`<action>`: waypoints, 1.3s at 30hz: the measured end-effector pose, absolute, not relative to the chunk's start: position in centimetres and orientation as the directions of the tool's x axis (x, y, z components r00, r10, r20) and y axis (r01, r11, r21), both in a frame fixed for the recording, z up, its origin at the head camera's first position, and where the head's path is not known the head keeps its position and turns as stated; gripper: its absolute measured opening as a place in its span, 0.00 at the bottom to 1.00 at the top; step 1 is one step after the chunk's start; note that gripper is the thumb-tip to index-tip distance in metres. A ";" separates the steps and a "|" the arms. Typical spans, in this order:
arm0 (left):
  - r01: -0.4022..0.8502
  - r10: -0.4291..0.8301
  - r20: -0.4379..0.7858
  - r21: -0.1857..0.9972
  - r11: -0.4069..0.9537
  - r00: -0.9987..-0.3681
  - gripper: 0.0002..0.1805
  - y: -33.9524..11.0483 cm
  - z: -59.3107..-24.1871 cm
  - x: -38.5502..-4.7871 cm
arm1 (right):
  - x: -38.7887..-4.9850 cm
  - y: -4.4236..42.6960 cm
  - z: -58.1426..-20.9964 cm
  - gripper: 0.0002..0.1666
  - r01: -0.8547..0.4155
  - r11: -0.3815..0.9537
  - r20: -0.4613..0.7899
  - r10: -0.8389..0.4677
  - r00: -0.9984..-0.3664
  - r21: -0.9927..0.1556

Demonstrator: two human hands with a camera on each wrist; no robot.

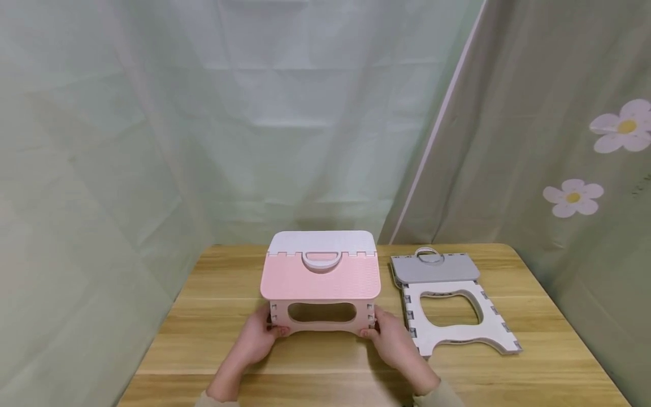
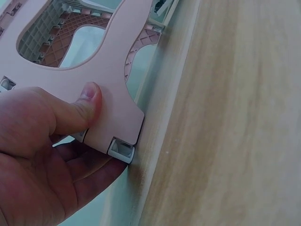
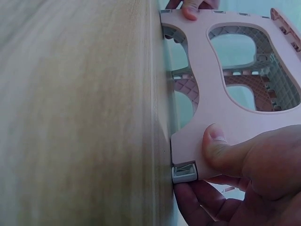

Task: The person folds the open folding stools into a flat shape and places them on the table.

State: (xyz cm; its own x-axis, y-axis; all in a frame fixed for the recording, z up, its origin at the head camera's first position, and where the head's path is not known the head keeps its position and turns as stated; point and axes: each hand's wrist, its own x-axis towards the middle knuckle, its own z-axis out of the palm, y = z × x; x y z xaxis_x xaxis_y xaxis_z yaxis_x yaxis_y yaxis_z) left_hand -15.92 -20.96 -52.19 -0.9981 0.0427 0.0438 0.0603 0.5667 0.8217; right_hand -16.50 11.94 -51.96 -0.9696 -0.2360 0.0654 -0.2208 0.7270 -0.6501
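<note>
An unfolded pink and white folding step stool (image 1: 321,282) stands upright on the table, its carry handle lying on the seat. My left hand (image 1: 256,334) grips the near left leg, thumb on the pink front panel (image 2: 110,103) and fingers curled behind the corner. On the opposite side my right hand (image 1: 393,339) holds the near right leg the same way, its thumb (image 3: 216,146) pressed to the front. Both wrist views show the feet close to the tabletop; whether they touch it fully I cannot tell.
To the right, a grey and white folding stool (image 1: 447,299) lies folded flat on the wooden table (image 1: 203,316). A pale green curtain (image 1: 305,113) hangs behind the table, and a darker flowered curtain (image 1: 508,141) hangs at the right.
</note>
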 end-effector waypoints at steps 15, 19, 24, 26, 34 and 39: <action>0.070 0.048 0.052 0.830 0.554 -0.997 0.30 -20.8 -52.1 -15.8 | -16.6 12.0 -52.1 0.21 -0.232 0.733 0.074 -0.242 -0.967 -0.639; 0.066 0.052 0.044 0.828 0.557 -0.998 0.30 -20.8 -52.0 -15.8 | -16.7 12.0 -52.1 0.21 -0.232 0.737 0.076 -0.240 -0.968 -0.634; 0.064 0.056 0.039 0.830 0.555 -0.998 0.29 -20.8 -52.1 -15.7 | -16.6 12.0 -52.2 0.22 -0.229 0.737 0.075 -0.237 -0.969 -0.636; 0.066 0.055 0.043 0.830 0.553 -0.998 0.29 -20.8 -52.1 -15.8 | -16.6 12.0 -52.2 0.22 -0.222 0.735 0.068 -0.234 -0.970 -0.640; 0.068 0.057 0.043 0.831 0.552 -0.997 0.28 -20.9 -52.1 -15.8 | -16.7 12.0 -52.2 0.21 -0.233 0.727 0.072 -0.246 -0.966 -0.646; 0.055 0.051 0.032 0.829 0.557 -0.998 0.29 -20.8 -52.2 -15.8 | -16.6 12.2 -52.1 0.21 -0.237 0.722 0.068 -0.255 -0.965 -0.650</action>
State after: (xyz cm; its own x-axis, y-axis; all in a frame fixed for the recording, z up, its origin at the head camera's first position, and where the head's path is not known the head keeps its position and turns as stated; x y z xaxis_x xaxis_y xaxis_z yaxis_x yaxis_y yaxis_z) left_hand -15.80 -20.78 -52.20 -0.9982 0.0507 0.0316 0.0546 0.5570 0.8287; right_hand -16.58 12.17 -52.11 -0.9646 -0.2550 0.0681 -0.2367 0.7219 -0.6502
